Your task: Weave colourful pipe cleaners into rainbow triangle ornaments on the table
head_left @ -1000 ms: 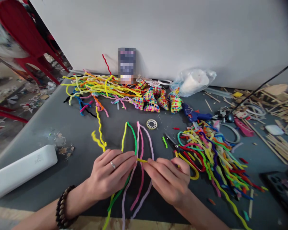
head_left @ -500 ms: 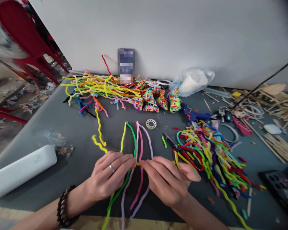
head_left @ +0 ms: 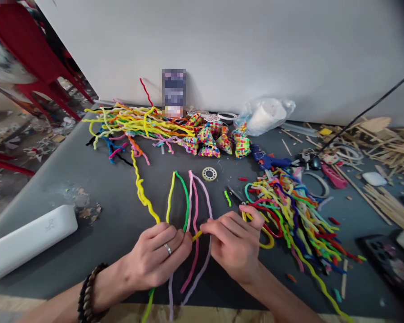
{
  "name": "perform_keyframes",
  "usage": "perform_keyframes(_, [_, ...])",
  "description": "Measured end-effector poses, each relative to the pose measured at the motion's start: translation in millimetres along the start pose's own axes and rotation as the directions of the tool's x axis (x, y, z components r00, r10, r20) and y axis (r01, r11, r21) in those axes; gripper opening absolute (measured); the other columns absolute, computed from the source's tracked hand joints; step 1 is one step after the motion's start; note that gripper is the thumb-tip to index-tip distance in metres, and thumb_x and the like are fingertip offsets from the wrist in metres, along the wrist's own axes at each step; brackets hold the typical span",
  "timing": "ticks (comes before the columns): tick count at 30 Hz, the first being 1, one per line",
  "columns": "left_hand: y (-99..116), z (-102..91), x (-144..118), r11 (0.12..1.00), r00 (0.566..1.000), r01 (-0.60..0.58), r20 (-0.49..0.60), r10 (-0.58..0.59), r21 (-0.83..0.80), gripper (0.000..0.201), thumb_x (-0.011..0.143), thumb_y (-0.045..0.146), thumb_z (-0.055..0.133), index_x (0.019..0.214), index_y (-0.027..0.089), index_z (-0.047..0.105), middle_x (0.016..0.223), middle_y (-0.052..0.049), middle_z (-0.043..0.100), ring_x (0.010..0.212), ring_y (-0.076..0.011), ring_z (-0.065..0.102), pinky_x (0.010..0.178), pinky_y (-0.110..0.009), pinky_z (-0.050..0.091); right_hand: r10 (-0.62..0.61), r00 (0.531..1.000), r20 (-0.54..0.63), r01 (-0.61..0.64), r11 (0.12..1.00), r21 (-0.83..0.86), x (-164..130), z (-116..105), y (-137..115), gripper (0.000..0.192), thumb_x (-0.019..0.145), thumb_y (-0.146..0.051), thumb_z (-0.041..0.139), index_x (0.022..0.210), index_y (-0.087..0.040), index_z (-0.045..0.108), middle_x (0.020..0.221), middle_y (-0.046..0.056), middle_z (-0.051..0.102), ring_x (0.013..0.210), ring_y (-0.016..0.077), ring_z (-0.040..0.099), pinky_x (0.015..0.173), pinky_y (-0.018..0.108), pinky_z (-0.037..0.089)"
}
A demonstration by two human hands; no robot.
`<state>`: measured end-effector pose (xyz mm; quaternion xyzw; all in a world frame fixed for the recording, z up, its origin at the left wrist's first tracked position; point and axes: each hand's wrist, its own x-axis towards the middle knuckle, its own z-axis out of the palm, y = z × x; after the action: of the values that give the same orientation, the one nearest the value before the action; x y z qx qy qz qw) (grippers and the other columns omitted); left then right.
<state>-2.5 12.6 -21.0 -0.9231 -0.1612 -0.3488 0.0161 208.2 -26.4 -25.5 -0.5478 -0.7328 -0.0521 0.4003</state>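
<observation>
A: Head view, pls. Who had what?

B: L hand was curled, fingers bent, gripping a thin yellow pipe cleaner near the middle, approx. R hand had the other side of it pinched btwn thumb & forefinger. Short bit showed btwn the two, crossing a pink pipe cleaner.

A: And the long yellow strand?

B: Ran up & away from L hand's knuckles, kinked. Couldn't tell if it was the same pc.

A: Others nearby?

B: Yep. A yellow-&-green pair met in a peak just left of the pink one, its lower part hidden by L hand. A lilac pipe cleaner curved down past R fingertips. All on the gray surface.

A: R of that?

B: Scissors, w/ red & yellow handles, partly behind R hand; touching or not, couldn't tell. Then a mixed heap of pipe cleaners, blue glue gun just beyond.

A: Back & L?

B: Yellowish bundle at back L, multicolored woven pcs next to it. White oblong case at L edge, approx., well apart from L hand.
</observation>
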Motion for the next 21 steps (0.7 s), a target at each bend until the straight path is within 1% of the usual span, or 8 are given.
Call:
perform_keyframes(3, [-2,-2.6,-4,0.999,0.999,0.017,-0.045,-0.018,-0.036,0.013,0.095,0.002,0.063,0.106,0.005,0.069,0.085,-0.01,0.077,0.073,-0.0176,0.068,0.063,-0.033,0.051,-0.084,0.996,-0.023,0.083,0.996,-0.045,-2,2,-2,0.029,0.094,-0.005,0.061,0.075,-0.026,0.071,0.057,-0.012,0.061,0.058,0.0048,0.06,0.107,0.036,0.031])
perform_keyframes(5, [-6,-3.3,-6,0.993,0.993,0.1,-0.062,-0.103,-0.057,0.016,0.096,0.001,0.058,0.106,0.008,0.069,0.086,-0.008,0.077,0.072,-0.0169,0.068,0.064,-0.032,0.05,-0.18,0.983,-0.02,0.18,0.983,-0.034,-4,3,-4,0.029,0.094,-0.005,0.06,0.077,-0.026,0.071,0.059,-0.012,0.063,0.058,0.0037,0.06,0.107,0.034,0.033])
perform_keyframes(7, [-10,-2.2,-9,0.981,0.983,0.182,-0.03,-0.184,-0.062,0.023,0.098,-0.001,0.051,0.106,0.012,0.069,0.086,-0.005,0.078,0.071,-0.0157,0.067,0.065,-0.031,0.05,-0.233,0.972,-0.01,0.233,0.972,0.001,-5,2,-3,0.029,0.095,-0.006,0.059,0.079,-0.026,0.071,0.061,-0.012,0.065,0.058,0.0035,0.061,0.106,0.033,0.034])
perform_keyframes(9, [-13,0.5,-10,0.98,0.981,0.192,-0.003,-0.193,-0.052,0.024,0.099,0.002,0.051,0.112,0.013,0.068,0.09,-0.005,0.079,0.071,-0.0155,0.067,0.066,-0.031,0.051,-0.198,0.98,-0.032,0.199,0.98,0.025,-3,0,1,0.029,0.095,-0.005,0.059,0.079,-0.026,0.072,0.062,-0.011,0.065,0.059,0.0045,0.063,0.104,0.034,0.035])
perform_keyframes(13, [-14,7.5,-11,0.981,0.981,0.193,0.004,-0.193,0.001,0.028,0.1,0.008,0.061,0.128,0.009,0.063,0.093,-0.007,0.079,0.074,-0.0167,0.068,0.07,-0.032,0.053,-0.067,0.992,-0.112,0.06,0.996,-0.067,4,-3,10,0.027,0.092,-0.003,0.063,0.078,-0.025,0.071,0.062,-0.009,0.067,0.063,0.008,0.067,0.094,0.036,0.036])
perform_keyframes(16, [-13,11.3,-13,0.97,0.971,0.24,0.001,-0.24,0.028,0.024,0.097,0.002,0.06,0.118,0.011,0.065,0.082,-0.003,0.075,0.069,-0.016,0.064,0.066,-0.031,0.051,-0.068,0.997,-0.036,0.064,0.992,-0.112,3,-1,13,0.025,0.094,-0.005,0.061,0.09,-0.025,0.074,0.079,-0.007,0.078,0.079,0.0112,0.072,0.09,0.037,0.033])
perform_keyframes(19, [-10,12.5,-16,0.965,0.967,0.256,0.001,-0.256,0.056,0.021,0.095,-0.001,0.06,0.111,0.012,0.066,0.073,-0.001,0.069,0.064,-0.0155,0.058,0.062,-0.031,0.046,-0.157,0.986,0.058,0.164,0.976,-0.141,-3,4,8,0.023,0.1,-0.016,0.06,0.114,-0.026,0.075,0.1,-0.005,0.082,0.091,0.0121,0.073,0.083,0.039,0.03])
perform_keyframes(21, [-8,11.7,-15,0.972,0.973,0.229,0.004,-0.229,0.048,0.019,0.096,0.0,0.058,0.109,0.012,0.066,0.073,-0.002,0.068,0.063,-0.0152,0.057,0.06,-0.031,0.045,-0.219,0.972,0.089,0.23,0.963,-0.143,-6,5,4,0.022,0.102,-0.02,0.061,0.119,-0.024,0.075,0.104,-0.006,0.082,0.092,0.0111,0.073,0.076,0.039,0.028])
